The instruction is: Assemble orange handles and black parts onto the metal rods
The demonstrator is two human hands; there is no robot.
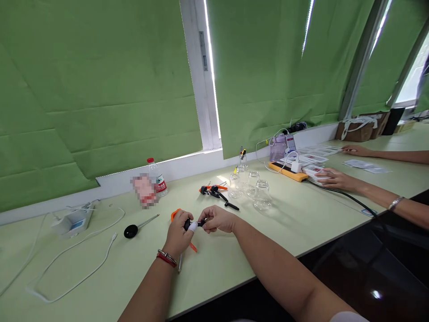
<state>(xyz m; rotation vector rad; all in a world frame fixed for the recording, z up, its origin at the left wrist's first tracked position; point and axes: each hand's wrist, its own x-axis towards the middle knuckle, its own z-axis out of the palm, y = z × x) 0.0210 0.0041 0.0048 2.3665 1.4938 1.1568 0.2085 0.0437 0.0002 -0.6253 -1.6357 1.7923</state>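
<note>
My left hand (pixel 179 232) is closed on a small black piece (pixel 187 223), with something white over its thumb tip. Facing it, my right hand (pixel 218 220) pinches another small black piece (pixel 201 222). The two pieces meet or nearly meet; fingers hide most of them, so their kind is unclear. Partly behind my left hand lie an orange plastic part (pixel 174 214), an orange strip (pixel 193 247) and a thin metal rod (pixel 180 263). To the left lies a black round piece with a metal stem (pixel 130 231). Several black and orange parts (pixel 214 191) lie beyond my right hand.
Several clear glass jars (pixel 262 197) stand right of centre. A red-capped water bottle (pixel 161 179) stands at the back. White cables and a charger block (pixel 73 223) lie left. On the right are an orange power strip (pixel 288 172), a purple bottle (pixel 278 148) and another person's hands (pixel 335 179).
</note>
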